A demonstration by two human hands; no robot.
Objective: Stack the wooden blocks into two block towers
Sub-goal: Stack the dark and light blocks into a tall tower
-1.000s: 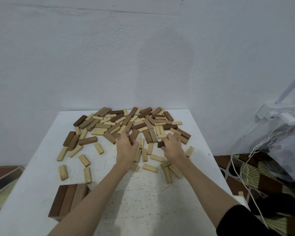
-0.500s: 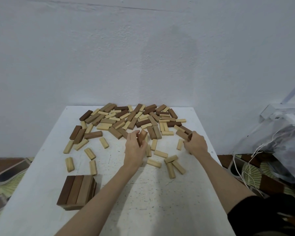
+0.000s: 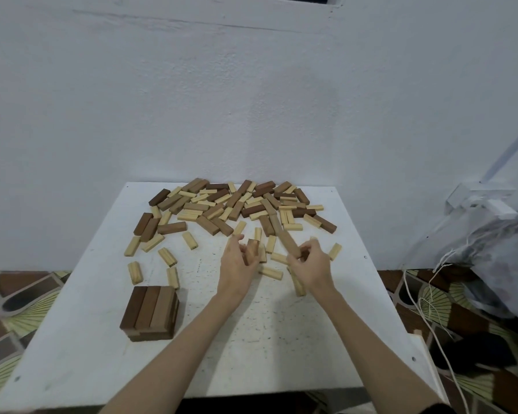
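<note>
One low stack of dark brown wooden blocks (image 3: 150, 313) stood near the white bench's (image 3: 251, 354) left edge; no second tower existed. Left hand (image 3: 237, 265) gripped a short dark block (image 3: 251, 249), right hand (image 3: 311, 264) a long brown block (image 3: 286, 237); most scattered blocks (image 3: 237, 204) remained.

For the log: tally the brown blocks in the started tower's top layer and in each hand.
Top layer, brown wooden block tower: 3
Left hand, brown wooden block: 1
Right hand, long brown wooden block: 1
Total: 5
</note>
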